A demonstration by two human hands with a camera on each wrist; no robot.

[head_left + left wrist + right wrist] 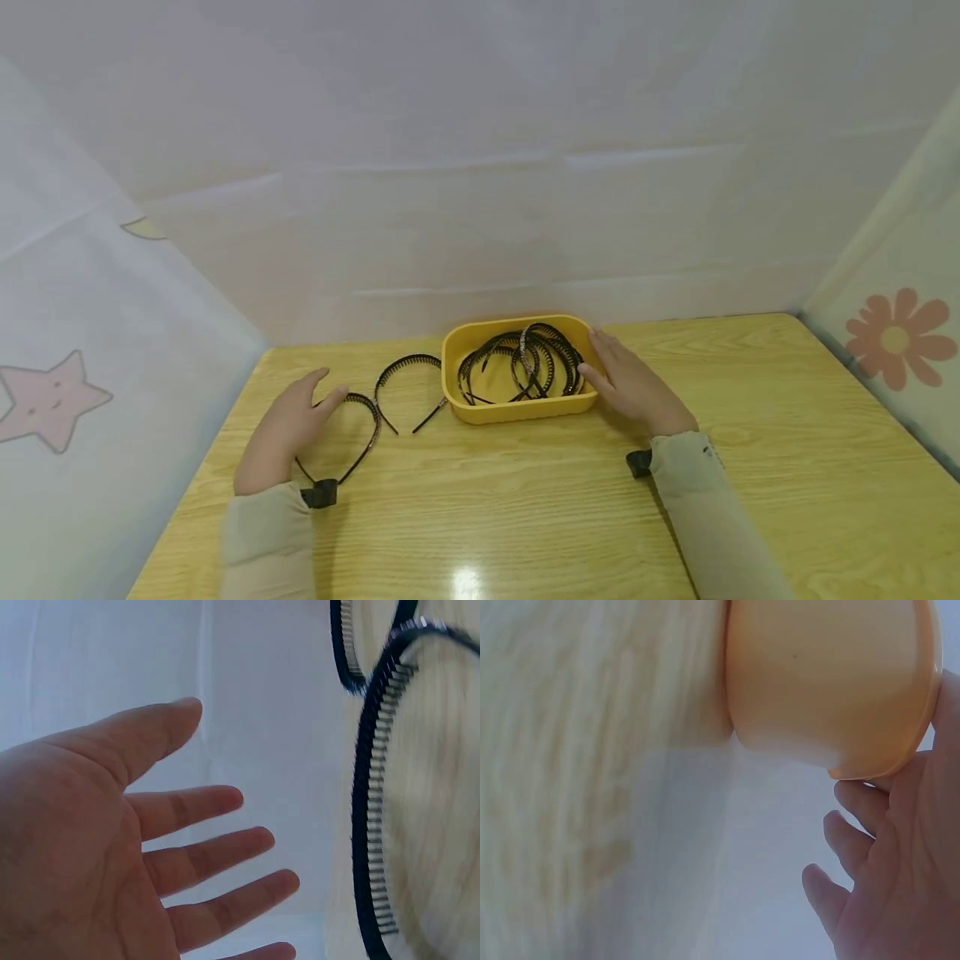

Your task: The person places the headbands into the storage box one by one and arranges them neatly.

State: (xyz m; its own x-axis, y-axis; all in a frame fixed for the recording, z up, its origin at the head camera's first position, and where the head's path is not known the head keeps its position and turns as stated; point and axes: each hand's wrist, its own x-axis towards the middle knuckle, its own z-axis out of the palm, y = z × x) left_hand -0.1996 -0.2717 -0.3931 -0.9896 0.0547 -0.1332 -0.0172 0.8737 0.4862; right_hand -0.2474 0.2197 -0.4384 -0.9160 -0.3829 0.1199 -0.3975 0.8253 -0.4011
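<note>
My left hand hovers over a black toothed headband at the table's left. In the left wrist view the fingers are spread and hold nothing, with the headband's toothed arch beside them. A second black headband lies between that one and a yellow plastic basket. Several black headbands, some with glittery parts, are piled inside the basket. My right hand rests against the basket's right end. Its thumb and loosely extended fingers touch the rim.
The pale wood table ends at a hanging white cloth close behind the basket. More cloth, printed with a pink star and a red flower, hangs at both sides. Dark wrist cameras sit at the sleeve cuffs.
</note>
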